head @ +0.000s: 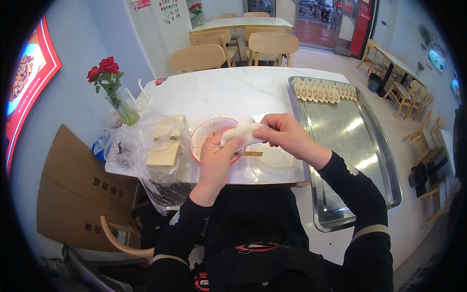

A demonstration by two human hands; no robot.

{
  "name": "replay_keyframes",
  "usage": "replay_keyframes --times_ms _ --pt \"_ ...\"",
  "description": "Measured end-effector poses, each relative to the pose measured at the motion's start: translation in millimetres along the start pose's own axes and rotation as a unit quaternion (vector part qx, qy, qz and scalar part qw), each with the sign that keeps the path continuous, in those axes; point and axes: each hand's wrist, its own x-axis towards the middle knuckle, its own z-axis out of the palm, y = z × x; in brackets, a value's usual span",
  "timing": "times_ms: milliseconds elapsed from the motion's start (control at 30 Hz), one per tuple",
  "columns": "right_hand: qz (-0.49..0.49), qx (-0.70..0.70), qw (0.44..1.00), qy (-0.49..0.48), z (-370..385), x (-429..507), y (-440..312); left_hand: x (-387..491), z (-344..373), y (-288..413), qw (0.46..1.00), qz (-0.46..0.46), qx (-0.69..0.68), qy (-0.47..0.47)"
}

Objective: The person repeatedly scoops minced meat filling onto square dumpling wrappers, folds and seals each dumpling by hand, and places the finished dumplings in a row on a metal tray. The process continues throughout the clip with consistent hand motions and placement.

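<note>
Both my left hand (217, 157) and my right hand (282, 133) grip a folded dough wrapper (246, 134), held over a white bowl with a red rim (196, 140). Pinkish minced filling (220, 133) shows in the bowl behind my fingers. A flat wooden stick (253, 153) juts from the bowl's right side, below my hands. Left of the bowl, square stacks of wrappers (163, 153) lie in a clear plastic bag. On the right, a metal tray (339, 135) bears rows of folded dumplings (317, 90) at its far end. Whether filling lies inside the held wrapper is hidden.
A clear round plastic lid or dish (275, 158) lies right of the bowl. A glass vase with red roses (124, 109) and a small white basket (142, 104) stand at the table's left. The tray overhangs the table's right edge. A cardboard box (84, 193) stands at lower left.
</note>
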Motion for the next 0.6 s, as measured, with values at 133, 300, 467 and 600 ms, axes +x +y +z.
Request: replay_keyframes --times_ms 133,300,467,600 --pt "-0.030 -0.091 0.995 -0.024 -9 -1 -4 -1 -7 11 0.979 0.092 0.171 -0.063" --pt "-0.084 -0.131 0.987 -0.026 -5 -7 3 -1 -10 22 0.996 -0.013 -0.023 -0.091" --pt "-0.003 0.030 0.999 -0.031 14 -11 8 3 -5 18 0.996 0.041 0.012 -0.077" --pt "0.111 0.154 0.980 -0.061 15 -14 -2 2 -1 11 0.922 0.245 0.299 0.005"
